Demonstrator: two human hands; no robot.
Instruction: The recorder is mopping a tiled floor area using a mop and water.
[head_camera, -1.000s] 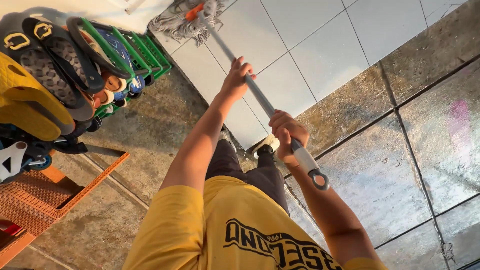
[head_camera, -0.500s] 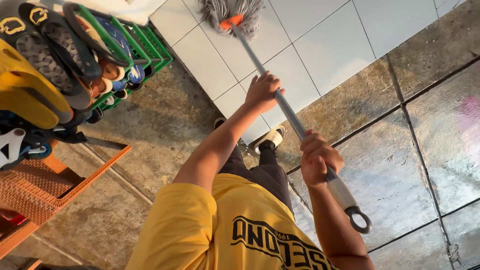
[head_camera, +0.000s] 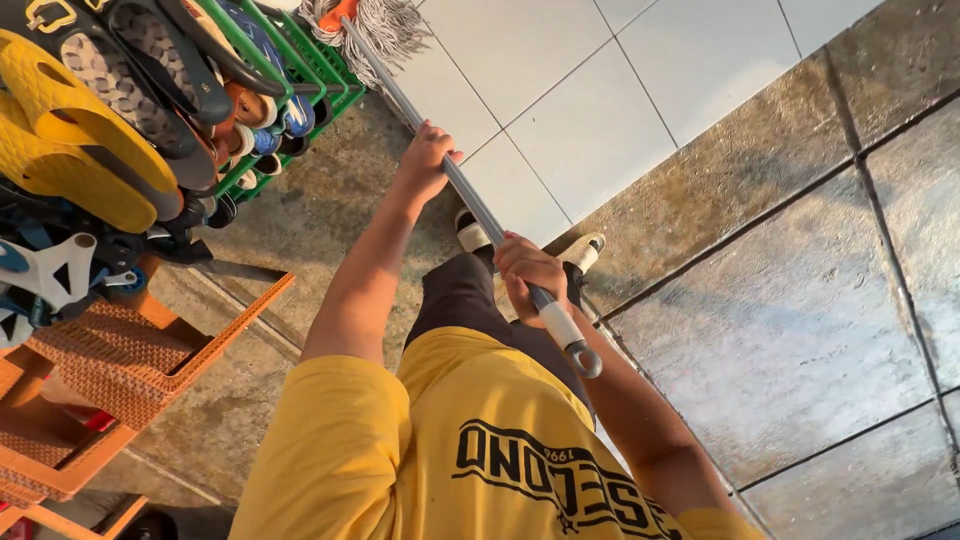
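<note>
Yellow shirt (head_camera: 470, 450) nearest the camera, dark trousers below. Right hand (head_camera: 528, 270) wrapped tight around grey mop handle (head_camera: 470, 205) near its pale grip and end ring. Left hand (head_camera: 425, 160) closed on same handle farther along. Beyond, stringy mop head (head_camera: 375, 22) resting on white tiles (head_camera: 580, 110), just beside green shoe rack (head_camera: 290, 80) stuffed with sandals; orange crate (head_camera: 130, 360) off to one side.

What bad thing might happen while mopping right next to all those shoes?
The mop head lies right beside the green shoe rack, so it might wet the sandals or snag the rack. The tiles look wet, so a foot may slip.
</note>
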